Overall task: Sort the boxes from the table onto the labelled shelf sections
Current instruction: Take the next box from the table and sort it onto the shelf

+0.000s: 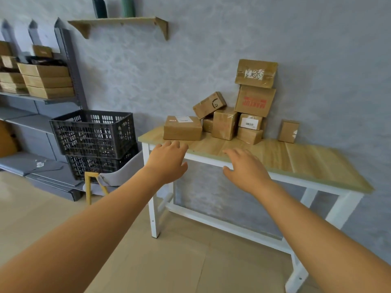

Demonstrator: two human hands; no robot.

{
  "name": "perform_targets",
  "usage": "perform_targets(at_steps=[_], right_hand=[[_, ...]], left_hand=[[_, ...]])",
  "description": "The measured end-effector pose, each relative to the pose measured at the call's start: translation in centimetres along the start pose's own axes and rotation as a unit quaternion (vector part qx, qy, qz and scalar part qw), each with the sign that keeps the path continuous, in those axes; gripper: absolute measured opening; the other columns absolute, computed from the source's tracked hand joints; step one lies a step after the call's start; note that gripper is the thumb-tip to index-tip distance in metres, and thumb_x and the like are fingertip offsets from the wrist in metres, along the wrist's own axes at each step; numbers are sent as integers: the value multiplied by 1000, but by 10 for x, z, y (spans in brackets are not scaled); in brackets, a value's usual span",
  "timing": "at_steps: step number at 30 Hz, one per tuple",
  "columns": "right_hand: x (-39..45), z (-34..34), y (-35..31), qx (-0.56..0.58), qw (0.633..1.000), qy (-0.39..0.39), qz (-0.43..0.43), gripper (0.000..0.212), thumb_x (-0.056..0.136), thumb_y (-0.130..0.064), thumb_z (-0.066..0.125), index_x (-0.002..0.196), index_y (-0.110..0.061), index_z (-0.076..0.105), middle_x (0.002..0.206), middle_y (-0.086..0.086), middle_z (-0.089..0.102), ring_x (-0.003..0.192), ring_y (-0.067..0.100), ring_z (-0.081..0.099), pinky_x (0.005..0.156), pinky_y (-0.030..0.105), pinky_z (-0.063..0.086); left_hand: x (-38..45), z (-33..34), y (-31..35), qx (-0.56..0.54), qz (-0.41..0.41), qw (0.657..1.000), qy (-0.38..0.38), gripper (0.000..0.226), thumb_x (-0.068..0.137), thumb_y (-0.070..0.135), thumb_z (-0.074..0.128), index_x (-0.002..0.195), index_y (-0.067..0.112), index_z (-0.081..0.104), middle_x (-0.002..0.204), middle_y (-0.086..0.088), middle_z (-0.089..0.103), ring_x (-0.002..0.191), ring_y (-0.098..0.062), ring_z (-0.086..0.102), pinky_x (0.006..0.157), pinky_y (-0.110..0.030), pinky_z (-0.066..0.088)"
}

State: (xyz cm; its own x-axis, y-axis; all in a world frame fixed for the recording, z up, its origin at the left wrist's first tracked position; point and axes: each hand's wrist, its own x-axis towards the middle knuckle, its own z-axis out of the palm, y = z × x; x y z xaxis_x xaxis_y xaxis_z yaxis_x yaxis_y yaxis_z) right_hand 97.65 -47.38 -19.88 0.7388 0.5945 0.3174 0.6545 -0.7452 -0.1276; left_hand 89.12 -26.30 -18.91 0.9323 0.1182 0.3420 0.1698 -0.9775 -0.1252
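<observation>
Several brown cardboard boxes are piled against the wall on a wooden table [306, 157] with white legs. Nearest me lies a flat box with a white label [182, 128]. Behind it stand a tilted box [209, 105], a taped cube box [224, 123], a box with red print [255, 100] and a top box [256, 73]. A small box [288, 131] stands alone to the right. My left hand [167, 161] reaches out with relaxed fingers just short of the flat box, holding nothing. My right hand [245, 169] hovers over the table's front edge, fingers spread.
At the left stands a grey metal shelf [42, 99] holding stacked brown boxes [47, 82]. Two stacked black plastic crates [95, 132] sit between shelf and table, by a grey chair with yellow legs [93, 182]. A wooden wall shelf [122, 23] hangs above.
</observation>
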Motion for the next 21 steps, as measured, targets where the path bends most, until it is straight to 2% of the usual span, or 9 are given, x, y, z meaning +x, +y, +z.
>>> perform_targets(at_steps=[9,13,18,21], right_hand=[[165,79,38,19,999,-32,7,51,98,-30,51,147,-20,41,144,3,48,131,26,44,103,37,40],[242,110,60,48,998,-42,7,52,99,-31,51,148,-21,39,147,2,45,131,25,45,101,37,41],[326,149,68,86,993,-76,20,52,99,-33,53,148,-21,39,145,3,46,128,24,48,101,41,46],[370,173,65,118,988,-96,29,52,98,-33,54,147,-20,41,143,3,49,126,23,50,100,42,47]], left_hand=[[148,86,-62,5,-17,1000,-10,43,97,42,48,133,19,48,128,-4,56,115,-27,53,95,-38,43],[209,115,-93,16,-33,999,-21,45,98,40,47,136,18,46,135,-5,52,123,-27,49,96,-38,41],[261,151,-137,-7,-74,997,-36,45,97,39,47,137,18,45,126,-5,55,115,-26,52,90,-36,42],[291,178,-169,-32,-115,991,-67,50,97,42,48,141,19,42,131,-6,54,122,-27,50,93,-38,44]])
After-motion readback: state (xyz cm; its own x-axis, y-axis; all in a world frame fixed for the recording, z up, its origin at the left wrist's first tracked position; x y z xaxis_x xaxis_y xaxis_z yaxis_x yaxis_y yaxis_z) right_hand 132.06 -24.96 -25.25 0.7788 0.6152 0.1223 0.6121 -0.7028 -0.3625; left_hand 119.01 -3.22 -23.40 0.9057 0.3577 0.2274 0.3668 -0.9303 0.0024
